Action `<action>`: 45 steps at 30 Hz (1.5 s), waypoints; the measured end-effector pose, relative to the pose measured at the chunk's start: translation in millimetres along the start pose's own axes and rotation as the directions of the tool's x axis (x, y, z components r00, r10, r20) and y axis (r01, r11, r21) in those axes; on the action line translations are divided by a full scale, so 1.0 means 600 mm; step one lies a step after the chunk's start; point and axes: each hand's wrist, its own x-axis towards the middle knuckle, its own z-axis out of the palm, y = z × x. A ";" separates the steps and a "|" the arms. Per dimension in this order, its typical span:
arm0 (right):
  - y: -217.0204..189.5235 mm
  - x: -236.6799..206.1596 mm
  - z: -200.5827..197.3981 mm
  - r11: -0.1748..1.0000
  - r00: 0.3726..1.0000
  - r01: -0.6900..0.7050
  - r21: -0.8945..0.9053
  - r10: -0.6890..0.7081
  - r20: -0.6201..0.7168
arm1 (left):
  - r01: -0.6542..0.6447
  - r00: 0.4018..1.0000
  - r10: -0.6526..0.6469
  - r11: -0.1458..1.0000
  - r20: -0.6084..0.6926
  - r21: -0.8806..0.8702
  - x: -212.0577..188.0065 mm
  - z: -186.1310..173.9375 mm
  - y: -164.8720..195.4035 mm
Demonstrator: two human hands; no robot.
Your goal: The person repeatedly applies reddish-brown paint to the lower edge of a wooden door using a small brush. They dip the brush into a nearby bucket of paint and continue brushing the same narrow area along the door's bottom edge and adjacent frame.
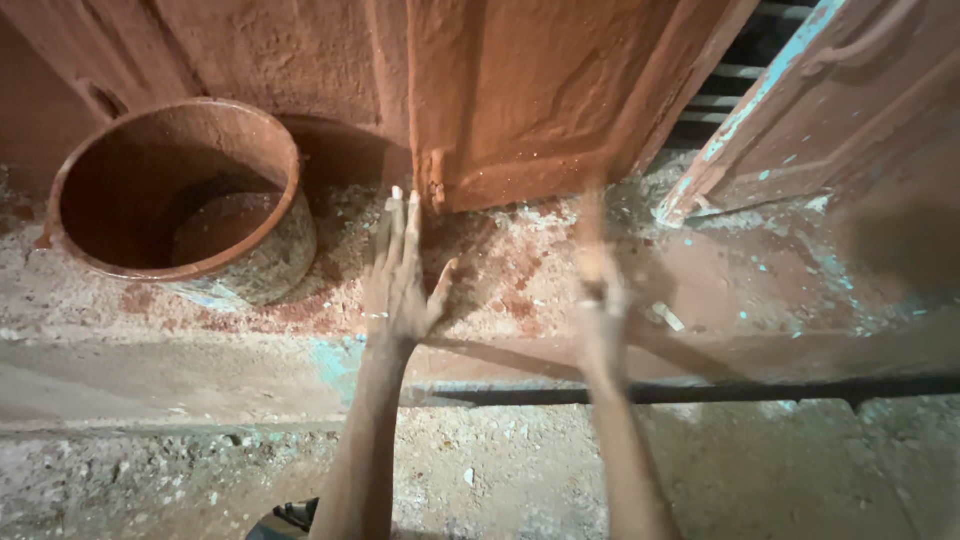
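my left hand (400, 285) is stretched out flat in the middle of the frame, fingers (398, 225) straight and close together, thumb splayed to the right, holding nothing. the fingertips reach the bottom corner of the door (530, 100), which fills the upper middle and is coated in wet-looking red-brown paint; i cannot tell if they touch it. there is a ring on one finger.

my right hand (600, 300) is just right of it, blurred by movement, so i cannot tell if its fingers are apart or together. it seems to hold nothing and points up toward the door's lower edge.

the bucket (180, 190) stands at upper left, tilted toward me, its inside smeared the same red-brown. it sits near the door, likely so the paint is in easy reach. the floor (520, 270) under the door is speckled with red drips and flecks of pale blue. a second door (850, 100), scraped and showing blue, leans at upper right. a dark rod (700, 392) runs across the lower right.
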 end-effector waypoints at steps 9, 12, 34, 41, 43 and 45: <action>-0.058 -0.173 0.075 0.966 0.900 -0.255 -0.050 0.256 0.354 | 0.020 0.999 -0.020 1.000 -0.026 -0.016 -0.006 0.014 -0.014; -0.047 -0.129 0.032 0.934 0.868 -0.357 0.021 0.323 0.376 | 0.035 0.999 -0.035 0.999 -0.008 -0.004 -0.007 0.015 -0.013; -0.101 -0.103 0.084 0.826 0.829 -0.110 0.553 -0.231 0.510 | 0.042 0.999 -0.042 0.999 -0.003 -0.025 0.003 -0.002 0.002; -0.072 -0.105 0.036 0.639 0.751 -0.560 0.527 0.123 0.648 | 0.047 0.999 -0.047 0.999 0.012 0.002 -0.007 0.008 -0.006; -0.051 -0.042 -0.011 0.731 0.811 -0.538 0.420 0.314 0.493 | 0.054 0.998 -0.055 0.998 0.029 0.038 -0.006 0.013 -0.008; -0.032 0.028 -0.059 0.654 0.870 -0.487 0.579 0.301 0.391 | 0.067 0.997 -0.070 0.995 0.037 0.076 -0.005 0.017 -0.008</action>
